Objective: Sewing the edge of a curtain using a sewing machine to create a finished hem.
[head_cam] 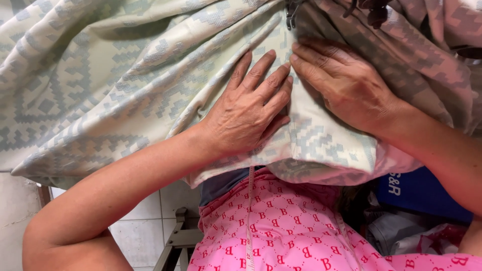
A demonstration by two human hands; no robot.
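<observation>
Head view: both hands lie flat on a large patterned fabric (125, 90), pale green and cream with a stepped grey-blue motif. The left hand (251, 108) has no closed grip; its fingers are stretched out and pressed palm-down on the cloth, fingertips pointing up toward a dark metal sewing-machine foot (291, 15) at the top edge. The right hand (344, 83) is likewise open and flat, its fingers aimed left so that their tips meet or nearly meet the left hand's fingertips just below that metal part. Between the two hands a fold or seam line of the cloth runs downward.

The fabric spreads in soft ridges across the whole upper part of the view, and its lower edge hangs over the person's lap. To the right, under the right hand, the cloth looks pinkish-brown. Below it shows a pink garment (291, 226) with small red letter marks, and a pale measuring tape (249, 216) hangs down over it. Lower left lies a white tiled floor (140, 231) with a grey metal frame (178, 238). At lower right sits a blue bag (427, 193).
</observation>
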